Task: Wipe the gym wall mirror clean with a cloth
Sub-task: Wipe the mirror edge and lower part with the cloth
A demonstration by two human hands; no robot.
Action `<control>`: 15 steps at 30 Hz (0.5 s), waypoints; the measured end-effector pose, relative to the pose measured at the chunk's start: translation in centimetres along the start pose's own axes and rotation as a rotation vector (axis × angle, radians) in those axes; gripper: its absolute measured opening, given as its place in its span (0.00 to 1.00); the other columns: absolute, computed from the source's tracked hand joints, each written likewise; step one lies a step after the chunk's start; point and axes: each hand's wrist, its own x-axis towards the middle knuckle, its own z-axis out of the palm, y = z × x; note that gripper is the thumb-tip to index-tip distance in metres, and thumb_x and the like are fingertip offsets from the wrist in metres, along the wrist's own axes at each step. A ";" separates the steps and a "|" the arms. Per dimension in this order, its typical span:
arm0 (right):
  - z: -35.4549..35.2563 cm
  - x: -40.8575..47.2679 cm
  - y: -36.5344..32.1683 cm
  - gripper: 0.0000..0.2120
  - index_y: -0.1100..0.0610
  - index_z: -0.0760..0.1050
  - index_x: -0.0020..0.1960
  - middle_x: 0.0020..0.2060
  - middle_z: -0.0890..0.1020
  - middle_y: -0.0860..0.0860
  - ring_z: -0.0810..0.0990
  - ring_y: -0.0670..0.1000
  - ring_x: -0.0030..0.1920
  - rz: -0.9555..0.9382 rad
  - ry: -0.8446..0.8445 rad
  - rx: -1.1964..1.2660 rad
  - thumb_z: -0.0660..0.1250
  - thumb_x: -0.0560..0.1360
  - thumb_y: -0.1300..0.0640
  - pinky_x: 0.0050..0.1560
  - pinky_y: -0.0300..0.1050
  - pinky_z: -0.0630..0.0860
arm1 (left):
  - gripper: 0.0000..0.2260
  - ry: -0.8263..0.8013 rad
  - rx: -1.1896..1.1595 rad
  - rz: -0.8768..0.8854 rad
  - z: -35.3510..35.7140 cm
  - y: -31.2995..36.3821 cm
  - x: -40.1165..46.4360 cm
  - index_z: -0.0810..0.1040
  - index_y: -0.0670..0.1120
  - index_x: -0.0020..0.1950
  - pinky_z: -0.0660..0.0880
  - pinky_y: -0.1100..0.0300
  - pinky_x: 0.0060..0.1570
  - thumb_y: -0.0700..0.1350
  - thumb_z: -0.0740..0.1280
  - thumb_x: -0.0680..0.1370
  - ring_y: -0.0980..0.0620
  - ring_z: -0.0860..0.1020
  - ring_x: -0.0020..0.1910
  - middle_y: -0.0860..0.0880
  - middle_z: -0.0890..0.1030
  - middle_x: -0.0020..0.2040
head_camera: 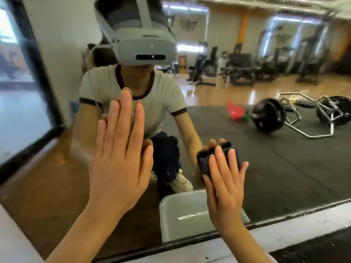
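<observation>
The left hand lies flat against the mirror, fingers straight and together, holding nothing. The right hand presses a dark folded cloth onto the glass low down, its fingers spread and fairly straight over the cloth (the cloth shows above and left of the fingertips). Just below the cloth, a pale grey tub shows in the reflection at the mirror's black bottom edge. A barbell lies on the dark mat in the reflection
</observation>
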 end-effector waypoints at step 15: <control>0.5 6.3 0.2 0.19 0.64 0.64 0.74 0.75 0.64 0.51 0.53 0.52 0.80 0.034 0.121 0.049 0.55 0.86 0.57 0.79 0.59 0.43 | 0.32 0.017 0.039 0.004 0.2 0.3 -0.2 0.48 0.39 0.81 0.41 0.52 0.80 0.44 0.61 0.82 0.48 0.42 0.82 0.45 0.45 0.81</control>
